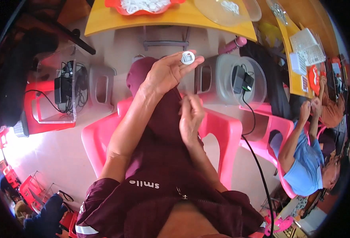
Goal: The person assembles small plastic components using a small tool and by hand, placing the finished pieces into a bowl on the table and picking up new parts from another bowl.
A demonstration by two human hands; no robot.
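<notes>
Over my lap, my left hand point(171, 73) is turned palm up with its fingers reaching forward. A small round white part point(188, 58) with a greyish rectangular inset lies held at its fingers. Lower and to the right, my right hand point(191, 117) hovers near my thigh, its fingers curled in and pressed together. Whatever those fingers may hold is hidden. The two hands are apart.
Ahead stands a yellow table point(171, 24) bearing a red tray point(113, 4) and a clear bowl point(206, 14), both with white pieces. Clear bins point(264, 85) with black adapters flank me. A black cable point(262, 174) hangs at right. A co-worker in blue point(304, 168) sits beyond.
</notes>
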